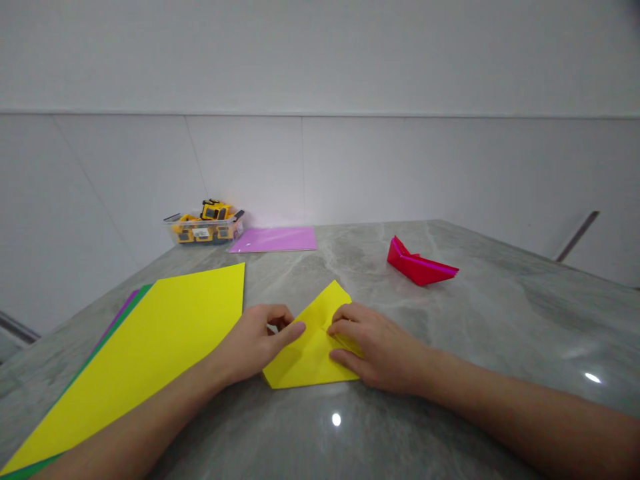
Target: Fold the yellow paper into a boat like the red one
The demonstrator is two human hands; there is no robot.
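Note:
A piece of folded yellow paper [306, 363] lies on the grey marbled table in front of me, its top coming to a blunt point. My left hand [267, 337] grips its left slanting edge, the thumb on top and the fingers curled at the far side. At the right side, my right hand [367, 340] pinches a folded flap between thumb and fingers. Part of that flap is hidden under the right hand. Beyond it, to the right, stands a red folded paper boat [421, 269] with a pink-purple edge.
Large yellow sheets [185, 327] lie at the left, with green and purple sheets showing beneath. Toward the back are a pink-purple pad of paper [275, 239] and a clear plastic box [203, 233] of yellow toy vehicles. A white wall [350, 167] rises behind the table [500, 320].

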